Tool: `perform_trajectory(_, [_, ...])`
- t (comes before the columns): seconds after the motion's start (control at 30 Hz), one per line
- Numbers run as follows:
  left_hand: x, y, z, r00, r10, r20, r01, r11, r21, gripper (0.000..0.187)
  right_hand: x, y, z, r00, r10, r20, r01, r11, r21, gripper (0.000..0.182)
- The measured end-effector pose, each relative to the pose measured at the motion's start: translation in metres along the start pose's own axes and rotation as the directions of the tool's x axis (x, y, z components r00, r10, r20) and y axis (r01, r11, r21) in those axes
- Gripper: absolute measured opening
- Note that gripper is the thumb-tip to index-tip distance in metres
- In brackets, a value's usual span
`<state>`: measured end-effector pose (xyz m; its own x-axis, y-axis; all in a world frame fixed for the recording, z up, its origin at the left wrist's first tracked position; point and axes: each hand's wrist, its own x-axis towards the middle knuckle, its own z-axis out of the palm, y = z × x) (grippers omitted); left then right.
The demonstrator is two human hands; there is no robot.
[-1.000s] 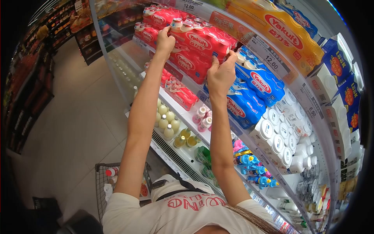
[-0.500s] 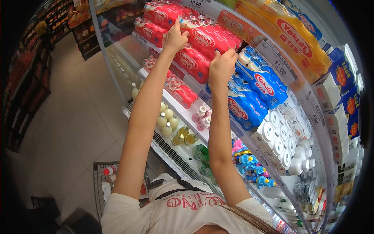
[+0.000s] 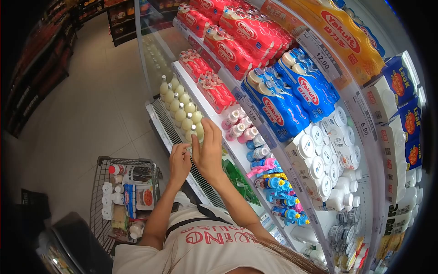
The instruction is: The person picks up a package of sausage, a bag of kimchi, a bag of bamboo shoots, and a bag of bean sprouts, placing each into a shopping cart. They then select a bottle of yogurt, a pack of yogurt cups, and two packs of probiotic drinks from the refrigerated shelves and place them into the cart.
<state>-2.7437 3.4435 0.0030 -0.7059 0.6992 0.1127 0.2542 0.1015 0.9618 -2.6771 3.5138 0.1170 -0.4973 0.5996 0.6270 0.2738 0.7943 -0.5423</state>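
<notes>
My left hand [image 3: 180, 164] is in front of my body with its fingers curled in, and nothing shows in it. Close beside it, my right hand [image 3: 210, 155] has its fingers stretched and parted and holds nothing. Both are raised in front of white-capped bottles of pale yellow drink [image 3: 187, 119] on the bottom shelf. Farther up, a red Yakult multipack [image 3: 246, 29] lies on other red packs, away from both hands. Blue Yakult multipacks [image 3: 273, 109] stand to its right.
A wire shopping cart [image 3: 96, 182] with groceries stands at lower left. Small pink bottles [image 3: 235, 131] and red bottle packs [image 3: 214, 91] line the middle shelf. White-lidded tubs [image 3: 317, 166] sit at right. Orange Yakult packs [image 3: 340, 32] are above, behind price labels [image 3: 321, 59].
Both hands have let go of the red Yakult multipack and come down toward my body. The multipack stays on the shelf. My view has shifted, and more of the cart shows.
</notes>
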Motion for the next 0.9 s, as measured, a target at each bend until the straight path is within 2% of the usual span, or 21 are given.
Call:
perform_trajectory(0.07, [-0.06, -0.044, -0.024, 0.998, -0.063, 0.014, 0.06, 0.982, 0.18, 0.019, -0.077, 0.01, 0.024, 0.94, 0.023, 0.339, -0.066, 0.991, 0.117, 0.042])
perform_trajectory(0.1, [-0.095, -0.06, -0.036, 0.992, -0.126, -0.007, 0.124, 0.955, 0.27, 0.017, -0.111, 0.014, 0.032, 0.879, 0.042, 0.474, -0.145, 0.973, 0.182, 0.032])
perform_trajectory(0.13, [-0.119, -0.073, -0.047, 0.982, -0.182, -0.045, 0.187, 0.932, 0.31, 0.017, -0.139, 0.021, 0.042, 0.815, 0.013, 0.579, -0.163, 0.965, 0.208, 0.028])
perform_trajectory(0.17, [-0.138, -0.086, -0.061, 0.964, -0.249, -0.088, 0.264, 0.9, 0.347, 0.017, -0.164, 0.024, 0.049, 0.732, -0.025, 0.681, -0.186, 0.954, 0.235, 0.025])
perform_trajectory(0.23, [-0.17, -0.111, -0.085, 0.949, -0.27, -0.164, 0.315, 0.843, 0.436, 0.02, -0.188, 0.027, 0.06, 0.499, -0.113, 0.859, -0.169, 0.96, 0.225, 0.023])
perform_trajectory(0.3, [-0.193, -0.146, -0.106, 0.904, -0.323, -0.281, 0.422, 0.788, 0.449, 0.025, -0.206, 0.026, 0.08, 0.471, -0.199, 0.859, -0.117, 0.951, 0.285, 0.023])
perform_trajectory(0.37, [-0.211, -0.188, -0.125, 0.746, -0.448, -0.492, 0.611, 0.754, 0.24, 0.027, -0.213, 0.019, 0.1, 0.354, -0.227, 0.907, -0.138, 0.947, 0.291, 0.023])
perform_trajectory(0.4, [-0.218, -0.211, -0.134, 0.652, -0.504, -0.567, 0.67, 0.732, 0.12, 0.028, -0.216, 0.016, 0.114, 0.346, -0.294, 0.891, -0.099, 0.933, 0.346, 0.02])
perform_trajectory(0.43, [-0.224, -0.235, -0.145, 0.517, -0.602, -0.608, 0.712, 0.697, -0.084, 0.032, -0.22, 0.01, 0.127, 0.3, -0.284, 0.911, -0.168, 0.924, 0.344, 0.019])
perform_trajectory(0.5, [-0.234, -0.283, -0.172, 0.235, -0.779, -0.582, 0.67, 0.563, -0.483, 0.041, -0.222, 0.001, 0.156, 0.202, -0.266, 0.942, -0.296, 0.901, 0.318, 0.018])
perform_trajectory(0.53, [-0.242, -0.304, -0.184, 0.205, -0.745, -0.635, 0.699, 0.565, -0.438, 0.044, -0.228, 0.0, 0.174, 0.195, -0.278, 0.941, -0.318, 0.889, 0.329, 0.019])
perform_trajectory(0.6, [-0.255, -0.34, -0.205, 0.158, -0.662, -0.733, 0.756, 0.558, -0.341, 0.049, -0.245, 0.004, 0.218, 0.147, -0.306, 0.941, -0.233, 0.914, 0.333, 0.019])
perform_trajectory(0.63, [-0.261, -0.346, -0.207, 0.184, -0.641, -0.745, 0.829, 0.508, -0.233, 0.051, -0.254, 0.005, 0.237, 0.125, -0.317, 0.94, -0.191, 0.922, 0.336, 0.019])
perform_trajectory(0.7, [-0.259, -0.358, -0.217, 0.253, -0.596, -0.762, 0.92, 0.392, -0.001, 0.055, -0.262, -0.001, 0.275, 0.091, -0.244, 0.965, -0.275, 0.925, 0.26, 0.022])
perform_trajectory(0.73, [-0.262, -0.364, -0.218, 0.243, -0.617, -0.748, 0.923, 0.383, -0.016, 0.06, -0.267, -0.002, 0.292, 0.07, -0.207, 0.976, -0.313, 0.924, 0.219, 0.024])
perform_trajectory(0.77, [-0.264, -0.369, -0.22, 0.135, -0.681, -0.72, 0.918, 0.359, -0.167, 0.06, -0.273, -0.005, 0.307, 0.069, -0.142, 0.987, -0.297, 0.942, 0.157, 0.025])
perform_trajectory(0.83, [-0.274, -0.421, -0.216, -0.066, -0.789, -0.611, 0.842, 0.285, -0.458, 0.059, -0.289, -0.002, 0.349, 0.077, -0.023, 0.997, -0.254, 0.966, 0.042, 0.029])
perform_trajectory(0.87, [-0.292, -0.468, -0.207, -0.018, -0.789, -0.614, 0.714, 0.42, -0.561, 0.06, -0.301, 0.009, 0.373, 0.072, -0.056, 0.996, -0.217, 0.974, 0.07, 0.037])
perform_trajectory(0.9, [-0.286, -0.46, -0.21, -0.057, -0.841, -0.538, 0.593, 0.405, -0.696, 0.06, -0.3, 0.005, 0.382, 0.021, 0.01, 1.0, -0.283, 0.959, -0.003, 0.04])
